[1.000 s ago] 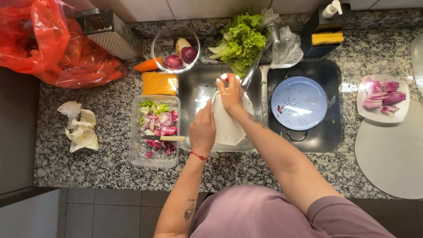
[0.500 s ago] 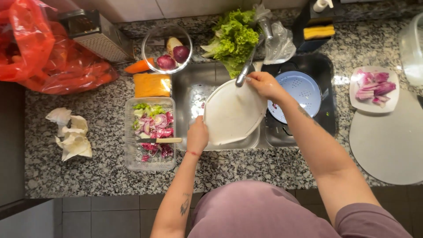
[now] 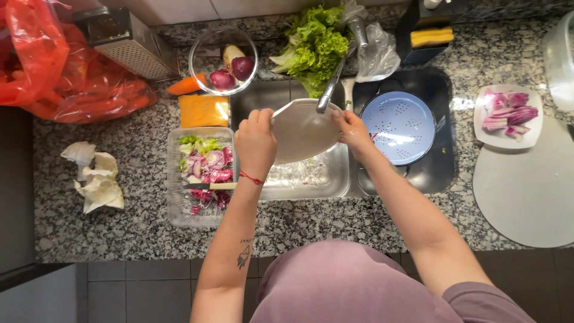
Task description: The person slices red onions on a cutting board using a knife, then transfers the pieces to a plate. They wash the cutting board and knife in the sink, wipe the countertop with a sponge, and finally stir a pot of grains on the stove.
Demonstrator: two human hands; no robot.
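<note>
Since the frame half a second before, the white plate (image 3: 304,130) has been drawn back from the right basin and is now held level over the left basin of the steel sink (image 3: 311,179), directly under the spout of the metal tap (image 3: 338,75). It is gripped at its left rim by the left hand (image 3: 256,142), fingers curled over the edge, and at its right rim by the right hand (image 3: 353,130), fingers closed on it. A pale blue perforated colander (image 3: 399,127) is seen in the right basin, just beside the right hand. To the left of the sink, a clear rectangular container (image 3: 202,174) of chopped lettuce and red onion is set, with a knife (image 3: 209,186) laid across it. Behind it lie an orange block (image 3: 204,110), a carrot (image 3: 185,85) and a glass bowl (image 3: 223,60) holding 2 red onions. Frilly green lettuce (image 3: 317,45) is heaped behind the tap. At far right, a small white dish (image 3: 508,116) of purple onion pieces rests near a pale round board (image 3: 526,191). A red plastic bag (image 3: 54,60) and a metal grater (image 3: 125,42) are seen at upper left. The counter (image 3: 89,233) is speckled grey granite.
</note>
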